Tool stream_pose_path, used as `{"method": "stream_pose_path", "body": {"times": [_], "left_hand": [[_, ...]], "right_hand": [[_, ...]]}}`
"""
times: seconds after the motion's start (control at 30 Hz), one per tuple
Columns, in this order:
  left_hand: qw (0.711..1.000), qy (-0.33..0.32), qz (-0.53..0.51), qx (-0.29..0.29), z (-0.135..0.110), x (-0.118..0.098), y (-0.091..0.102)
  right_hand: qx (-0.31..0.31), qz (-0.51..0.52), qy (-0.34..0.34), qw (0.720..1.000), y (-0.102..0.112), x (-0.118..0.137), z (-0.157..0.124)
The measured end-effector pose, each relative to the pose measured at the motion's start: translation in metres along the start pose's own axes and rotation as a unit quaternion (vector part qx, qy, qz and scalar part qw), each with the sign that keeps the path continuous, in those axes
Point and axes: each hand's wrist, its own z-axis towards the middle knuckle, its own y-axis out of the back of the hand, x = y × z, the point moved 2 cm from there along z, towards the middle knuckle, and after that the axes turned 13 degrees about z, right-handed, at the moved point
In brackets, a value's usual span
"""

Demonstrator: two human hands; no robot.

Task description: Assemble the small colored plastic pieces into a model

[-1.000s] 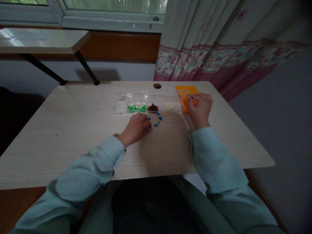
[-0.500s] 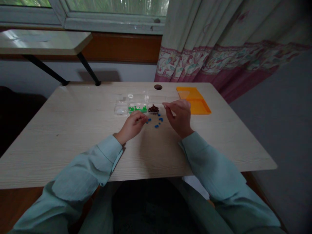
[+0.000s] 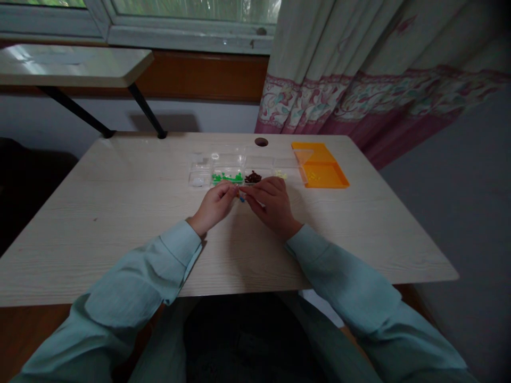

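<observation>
The left hand (image 3: 214, 206) and right hand (image 3: 272, 204) flanked a blue bit (image 3: 241, 199), grips unclear; likely light, stiff, best pinched edgewise.

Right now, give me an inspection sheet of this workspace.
Surface: pale wood-grain table, round dark hole near its far edge.
Things at hand: blue piece between the hands; clear compartment box with green pieces, dark brown pieces and pale yellow pieces.
Clutter: orange tray at the box's right end.
Hands: left hand and right hand close together; what either pinches is too small to tell.
Cables: nothing seen.
Surroundings: window, curtain, raised shelf on black legs.
</observation>
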Motion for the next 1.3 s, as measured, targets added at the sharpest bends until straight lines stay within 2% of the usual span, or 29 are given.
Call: {"method": "stream_pose_path", "body": {"times": [0.17,0.4,0.57,0.67,0.77,0.83,0.93,1.03,1.17,1.3], "left_hand": [[1.000,-0.007,0.005,0.007,0.000,-0.001,0.000],[0.999,0.016,-0.034,0.001,0.000,-0.001,0.000],[0.999,0.013,-0.037,0.004,0.000,0.001,-0.001],[1.000,0.006,-0.006,-0.016,0.001,0.003,0.003],[0.997,-0.031,0.063,-0.016,0.000,0.003,0.007],[0.991,-0.072,0.112,0.004,-0.001,-0.001,0.008],[0.976,-0.129,0.163,0.056,-0.005,-0.010,0.004],[0.957,-0.177,0.194,0.119,-0.011,-0.019,-0.008],[0.933,-0.237,0.219,0.159,-0.018,-0.028,-0.025],[0.916,-0.262,0.258,0.160,-0.022,-0.032,-0.036]], "right_hand": [[0.003,-0.005,0.010,1.000,-0.003,0.004,0.000],[-0.029,0.008,0.044,0.999,-0.006,0.004,0.001],[-0.020,0.018,0.027,0.999,-0.007,0.002,0.001],[-0.015,0.022,0.019,0.999,-0.003,-0.006,0.002],[-0.024,0.022,-0.007,0.999,0.007,-0.017,0.004],[-0.057,0.021,-0.040,0.997,0.015,-0.025,0.005],[-0.114,0.013,-0.081,0.990,0.025,-0.033,0.007],[-0.142,0.005,-0.092,0.985,0.029,-0.034,0.007],[-0.142,-0.004,-0.095,0.985,0.027,-0.034,0.006],[-0.126,-0.007,-0.103,0.987,0.023,-0.034,0.005]]}}
